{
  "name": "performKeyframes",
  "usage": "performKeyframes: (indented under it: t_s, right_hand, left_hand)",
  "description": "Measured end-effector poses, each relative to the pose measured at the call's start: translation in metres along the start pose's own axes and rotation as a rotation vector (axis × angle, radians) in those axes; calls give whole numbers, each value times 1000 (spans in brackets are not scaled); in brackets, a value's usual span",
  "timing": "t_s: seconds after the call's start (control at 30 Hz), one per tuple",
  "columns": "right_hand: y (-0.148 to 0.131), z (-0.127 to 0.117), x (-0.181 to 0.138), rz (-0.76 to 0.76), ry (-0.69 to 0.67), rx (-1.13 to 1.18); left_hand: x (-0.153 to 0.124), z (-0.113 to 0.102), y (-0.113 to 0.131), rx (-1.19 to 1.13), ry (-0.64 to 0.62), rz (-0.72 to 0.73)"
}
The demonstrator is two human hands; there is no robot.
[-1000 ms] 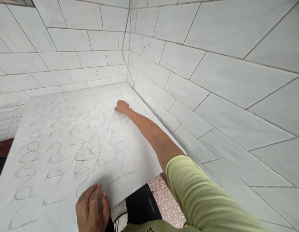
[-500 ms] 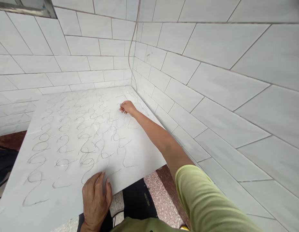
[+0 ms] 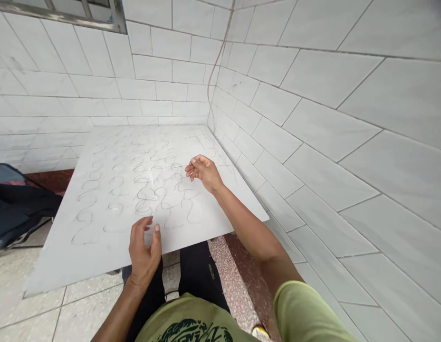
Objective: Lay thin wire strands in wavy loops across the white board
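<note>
A large white tile slab (image 3: 110, 228) covered in grey squiggle lines lies flat in the corner of a tiled room. My left hand (image 3: 144, 251) hovers just over its near edge, fingers apart and holding nothing. My right hand (image 3: 203, 172) is raised a little above the slab's right half. Its fingers are curled in towards the thumb, and I cannot make out whether anything is in them. My arm in a light green sleeve (image 3: 306, 308) reaches forward from the lower right.
White tiled walls (image 3: 313, 123) close in behind and to the right of the slab. A thin cable (image 3: 215, 66) hangs down the corner. A dark bag (image 3: 17, 204) lies on the floor at left. My dark trouser legs (image 3: 199, 270) show below the slab's edge.
My right hand has pulled back from the far part of the slab towards me and lifted off it. My left hand has lifted off the near edge. The view has swung left.
</note>
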State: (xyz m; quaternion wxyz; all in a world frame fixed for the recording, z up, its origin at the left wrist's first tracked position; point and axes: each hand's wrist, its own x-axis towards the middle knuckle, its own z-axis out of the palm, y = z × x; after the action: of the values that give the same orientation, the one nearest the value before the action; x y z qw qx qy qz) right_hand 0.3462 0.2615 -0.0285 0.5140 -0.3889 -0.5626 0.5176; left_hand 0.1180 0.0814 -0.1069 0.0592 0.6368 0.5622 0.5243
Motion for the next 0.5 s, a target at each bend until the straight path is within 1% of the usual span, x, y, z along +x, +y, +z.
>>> performKeyframes:
  t_s: [0.03,0.1,0.2,0.27,0.33,0.43,0.5]
  right_hand:
    - [-2,7,-14,2,-17,20]
    - [-2,21,-42,-1,-43,77]
    - [3,44,-76,-4,-62,159]
    - [10,57,-93,8,-69,202]
    - [18,67,-106,26,-77,230]
    - [27,71,-119,32,-124,208]
    - [26,67,-124,4,-135,100]
  left_hand:
    - [6,-5,9,-48,-11,-111]
    - [21,-13,25,-173,-37,-253]
    - [41,-20,38,-412,-130,-367]
    - [48,-21,39,-541,-151,-427]
    - [50,-22,36,-616,-149,-472]
    - [50,-29,31,-638,-185,-506]
    - [51,-37,29,-581,-236,-500]
